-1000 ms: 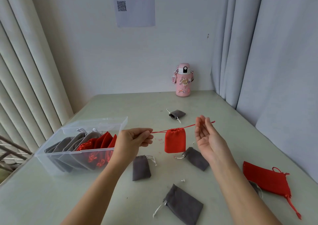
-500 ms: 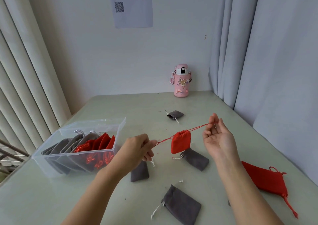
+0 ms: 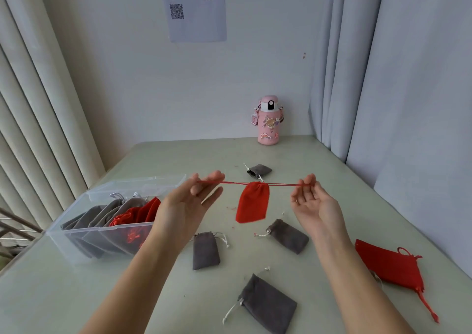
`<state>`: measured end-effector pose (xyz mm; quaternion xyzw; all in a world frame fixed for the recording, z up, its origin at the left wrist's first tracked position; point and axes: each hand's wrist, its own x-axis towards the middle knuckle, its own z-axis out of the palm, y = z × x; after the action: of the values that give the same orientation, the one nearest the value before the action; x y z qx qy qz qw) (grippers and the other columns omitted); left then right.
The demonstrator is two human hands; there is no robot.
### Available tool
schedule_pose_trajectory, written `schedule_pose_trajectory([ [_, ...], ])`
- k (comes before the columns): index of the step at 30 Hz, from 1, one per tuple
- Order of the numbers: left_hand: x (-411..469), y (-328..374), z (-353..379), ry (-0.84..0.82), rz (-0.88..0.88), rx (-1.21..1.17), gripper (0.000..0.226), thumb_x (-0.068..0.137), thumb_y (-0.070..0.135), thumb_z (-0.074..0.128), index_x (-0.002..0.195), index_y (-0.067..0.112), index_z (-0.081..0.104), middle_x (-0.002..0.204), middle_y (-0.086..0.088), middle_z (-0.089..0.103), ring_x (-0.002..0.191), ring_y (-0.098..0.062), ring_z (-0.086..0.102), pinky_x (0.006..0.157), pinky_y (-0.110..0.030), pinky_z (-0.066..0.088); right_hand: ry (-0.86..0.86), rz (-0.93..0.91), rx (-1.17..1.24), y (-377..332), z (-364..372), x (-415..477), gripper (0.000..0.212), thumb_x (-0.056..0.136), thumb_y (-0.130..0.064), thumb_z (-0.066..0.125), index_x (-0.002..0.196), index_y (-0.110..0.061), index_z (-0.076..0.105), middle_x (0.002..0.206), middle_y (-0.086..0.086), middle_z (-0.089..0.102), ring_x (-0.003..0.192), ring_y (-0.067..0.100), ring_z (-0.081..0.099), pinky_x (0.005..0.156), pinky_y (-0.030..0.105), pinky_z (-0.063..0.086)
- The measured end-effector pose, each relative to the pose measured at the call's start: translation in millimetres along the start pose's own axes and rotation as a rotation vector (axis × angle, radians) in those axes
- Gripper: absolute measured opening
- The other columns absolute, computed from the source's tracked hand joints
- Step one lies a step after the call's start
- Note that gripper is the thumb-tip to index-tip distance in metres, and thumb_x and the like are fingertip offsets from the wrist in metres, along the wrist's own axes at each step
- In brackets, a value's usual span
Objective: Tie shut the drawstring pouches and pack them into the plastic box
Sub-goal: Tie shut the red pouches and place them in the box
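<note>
A small red drawstring pouch (image 3: 252,205) hangs in the air above the table, its mouth gathered shut. Its red cord runs taut and level to both sides. My left hand (image 3: 196,198) pinches the left cord end, palm up. My right hand (image 3: 310,201) pinches the right cord end. The clear plastic box (image 3: 102,234) stands at the left, holding several grey and red pouches. Several grey pouches lie loose on the table, one (image 3: 205,250) under my left hand, one (image 3: 288,235) under my right, one (image 3: 267,304) nearest me. A flat red pouch (image 3: 388,267) lies at the right.
A pink drinking bottle (image 3: 268,120) stands at the table's far edge against the wall. Another grey pouch (image 3: 258,170) lies behind the hanging one. Curtains close in the right side and blinds the left. The table (image 3: 63,295) is pale green.
Both hands rose and spread apart, pulling the cord level and taut. The red pouch swung up with them and its mouth stays gathered.
</note>
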<state>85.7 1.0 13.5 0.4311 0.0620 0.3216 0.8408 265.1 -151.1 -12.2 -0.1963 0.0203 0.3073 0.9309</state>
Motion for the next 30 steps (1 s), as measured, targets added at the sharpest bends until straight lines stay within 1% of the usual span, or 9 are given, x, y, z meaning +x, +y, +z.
schedule_pose_trajectory([
  [2, 0.3, 3.0, -1.5, -0.003, 0.031, -0.148, 0.033, 0.070, 0.025, 0.068, 0.044, 0.018, 0.049, 0.070, -0.006, 0.068, 0.100, -0.027, 0.068, 0.092, -0.044, 0.052, -0.016, 0.011, 0.046, 3.8, 2.9, -1.4, 0.023, 0.099, -0.011, 0.042, 0.083, -0.009, 0.059, 0.062, -0.002, 0.056, 0.062, 0.011, 0.059, 0.066, 0.026, 0.052],
  [4, 2.2, 8.1, -4.5, -0.011, 0.072, -0.272, 0.033, 0.050, 0.021, 0.084, 0.045, 0.017, 0.051, 0.054, 0.000, 0.056, 0.075, -0.020, 0.070, 0.083, -0.042, 0.056, -0.032, 0.024, 0.071, 9.5, 6.0, -3.7, 0.025, 0.100, -0.010, 0.041, 0.079, -0.008, 0.055, 0.050, -0.002, 0.042, 0.044, 0.010, 0.049, 0.055, 0.021, 0.054],
  [7, 6.3, 17.1, -13.7, 0.010, 0.098, -0.348, 0.042, 0.041, 0.016, 0.090, 0.047, 0.019, 0.048, 0.047, 0.007, 0.043, 0.047, -0.010, 0.051, 0.064, -0.026, 0.056, -0.089, 0.034, 0.025, 15.7, 10.3, -9.2, 0.026, 0.101, -0.011, 0.040, 0.078, -0.008, 0.052, 0.049, -0.002, 0.032, 0.040, 0.009, 0.037, 0.046, 0.019, 0.048],
  [13, 8.3, 29.1, -13.1, 0.071, 0.088, -0.349, 0.029, 0.063, 0.018, 0.067, 0.044, 0.019, 0.045, 0.044, 0.008, 0.034, 0.037, -0.007, 0.035, 0.048, -0.016, 0.045, -0.193, -0.012, -0.029, 16.8, 20.7, -17.2, 0.025, 0.101, -0.016, 0.040, 0.080, -0.011, 0.052, 0.050, -0.005, 0.028, 0.042, 0.009, 0.032, 0.045, 0.018, 0.042],
  [16, 8.7, 22.8, -5.8, 0.114, 0.036, -0.262, 0.046, 0.092, 0.024, 0.045, 0.047, 0.018, 0.048, 0.048, 0.007, 0.033, 0.038, -0.006, 0.033, 0.043, -0.016, 0.040, -0.226, -0.035, -0.104, 8.2, 20.2, -16.6, 0.021, 0.099, -0.016, 0.043, 0.083, -0.010, 0.055, 0.051, -0.006, 0.028, 0.043, 0.007, 0.032, 0.046, 0.018, 0.042],
  [22, 2.1, 13.2, -2.4, -0.001, -0.136, 0.128, 0.027, 0.096, -0.001, 0.033, 0.095, 0.004, 0.059, 0.065, -0.001, 0.051, 0.048, -0.005, 0.042, 0.045, -0.014, 0.041, -0.322, 0.017, -0.287, 9.0, 22.4, -20.5, 0.023, 0.082, -0.014, 0.052, 0.077, -0.009, 0.074, 0.055, -0.003, 0.040, 0.048, 0.008, 0.042, 0.053, 0.020, 0.049],
  [26, -3.9, 3.6, -5.2, -0.073, -0.257, 0.321, 0.032, 0.092, -0.005, 0.043, 0.119, 0.009, 0.054, 0.080, -0.010, 0.067, 0.053, -0.008, 0.050, 0.052, -0.017, 0.049, -0.550, 0.000, -0.633, 14.4, 26.2, -31.2, 0.018, 0.078, -0.023, 0.064, 0.085, -0.012, 0.075, 0.071, 0.002, 0.060, 0.068, 0.012, 0.060, 0.071, 0.025, 0.055],
  [28, -4.0, -1.8, -2.0, -0.063, -0.289, 0.367, 0.026, 0.092, -0.002, 0.046, 0.117, 0.002, 0.054, 0.082, -0.010, 0.069, 0.051, -0.007, 0.050, 0.051, -0.016, 0.049, -0.656, -0.019, -0.748, 15.9, 25.5, -33.5, 0.033, 0.071, -0.036, 0.075, 0.093, -0.012, 0.075, 0.094, 0.004, 0.070, 0.094, 0.014, 0.066, 0.082, 0.025, 0.053],
  [30, -4.5, -6.7, 1.4, -0.055, -0.297, 0.404, 0.018, 0.092, 0.001, 0.047, 0.105, -0.004, 0.059, 0.079, -0.009, 0.070, 0.049, -0.006, 0.050, 0.049, -0.015, 0.048, -0.730, -0.024, -0.833, 19.7, 25.5, -36.2, 0.044, 0.068, -0.048, 0.078, 0.099, -0.017, 0.075, 0.112, 0.000, 0.070, 0.114, 0.013, 0.060, 0.094, 0.027, 0.049],
])
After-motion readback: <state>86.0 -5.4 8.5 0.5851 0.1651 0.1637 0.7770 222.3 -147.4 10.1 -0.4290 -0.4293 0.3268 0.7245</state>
